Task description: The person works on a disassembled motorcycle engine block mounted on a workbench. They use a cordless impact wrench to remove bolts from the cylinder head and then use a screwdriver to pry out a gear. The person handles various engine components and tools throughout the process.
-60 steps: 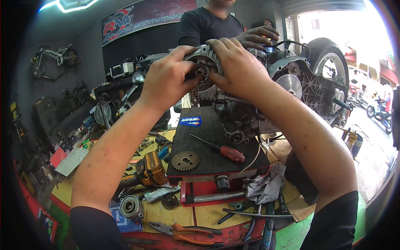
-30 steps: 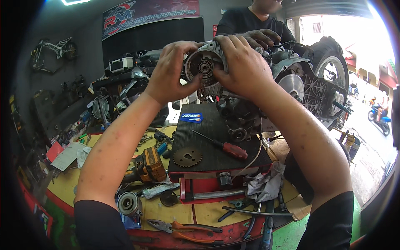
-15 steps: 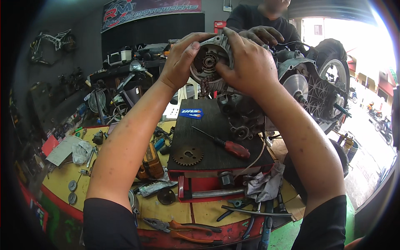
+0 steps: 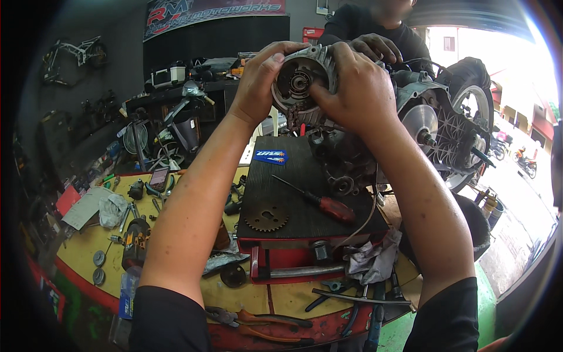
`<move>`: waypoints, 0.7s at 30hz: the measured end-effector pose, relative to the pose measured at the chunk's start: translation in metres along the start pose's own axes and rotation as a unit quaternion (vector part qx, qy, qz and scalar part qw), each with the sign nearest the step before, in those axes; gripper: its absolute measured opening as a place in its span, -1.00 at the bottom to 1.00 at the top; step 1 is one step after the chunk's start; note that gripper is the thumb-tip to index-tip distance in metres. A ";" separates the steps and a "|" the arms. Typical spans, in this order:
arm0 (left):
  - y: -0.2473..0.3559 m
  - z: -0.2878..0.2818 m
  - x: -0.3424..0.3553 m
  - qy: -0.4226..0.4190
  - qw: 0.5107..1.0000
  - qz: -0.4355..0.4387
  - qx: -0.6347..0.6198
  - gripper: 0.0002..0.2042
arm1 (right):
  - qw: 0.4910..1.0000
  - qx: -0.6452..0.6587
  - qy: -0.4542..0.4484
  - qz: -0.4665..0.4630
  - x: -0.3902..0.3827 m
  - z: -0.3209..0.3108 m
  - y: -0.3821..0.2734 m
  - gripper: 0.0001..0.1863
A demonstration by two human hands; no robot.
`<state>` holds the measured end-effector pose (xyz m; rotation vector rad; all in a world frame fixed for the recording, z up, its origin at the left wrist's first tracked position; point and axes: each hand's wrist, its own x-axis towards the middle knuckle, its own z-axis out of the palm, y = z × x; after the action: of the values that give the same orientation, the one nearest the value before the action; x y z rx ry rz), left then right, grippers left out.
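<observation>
At the front of a scooter engine (image 4: 343, 161), I hold a grey metal cylinder head (image 4: 305, 56) with a round opening facing me. Inside the opening a ring-shaped bearing (image 4: 300, 82) shows, and a timing chain (image 4: 294, 117) hangs at its lower edge. My left hand (image 4: 258, 82) wraps the head's left side, fingertips over the top. My right hand (image 4: 363, 94) grips the right side, its thumb reaching into the opening beside the bearing. Below, a toothed sprocket (image 4: 267, 218) and a red-handled screwdriver (image 4: 319, 202) lie on a black ribbed board (image 4: 252, 182).
Across the engine stands another person, whose hand (image 4: 376, 47) rests near its top. Pliers (image 4: 258, 318), a grey rag (image 4: 372, 258) and a metal bar (image 4: 305, 271) lie along the front of the yellow bench (image 4: 82, 258). A scooter wheel (image 4: 472, 100) stands behind at right.
My hands and the cylinder head appear slightly farther right, as the view shifts. My left forearm has moved right, uncovering a phone and a power tool on the bench. Both hands keep their hold.
</observation>
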<state>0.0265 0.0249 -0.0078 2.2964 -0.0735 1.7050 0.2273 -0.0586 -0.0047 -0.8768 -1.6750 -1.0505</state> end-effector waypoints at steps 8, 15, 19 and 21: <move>-0.001 0.004 -0.001 -0.012 0.988 -0.056 -0.144 -0.43 | 1.000 -0.013 -0.008 0.004 0.001 -0.002 -0.002 -0.51; -0.003 0.006 -0.003 -0.005 0.987 -0.052 -0.150 -0.44 | 1.000 -0.008 -0.003 -0.003 0.002 -0.002 -0.003 -0.51; -0.001 0.005 -0.003 -0.018 0.990 -0.055 -0.131 -0.44 | 1.000 -0.010 -0.007 0.001 0.001 -0.003 -0.003 -0.52; 0.000 0.004 -0.002 -0.017 0.990 -0.060 -0.129 -0.44 | 1.000 -0.009 -0.001 -0.005 0.001 -0.003 -0.002 -0.52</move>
<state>0.0296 0.0233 -0.0106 2.0964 -0.1511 1.5020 0.2259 -0.0617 -0.0036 -0.8825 -1.6764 -1.0729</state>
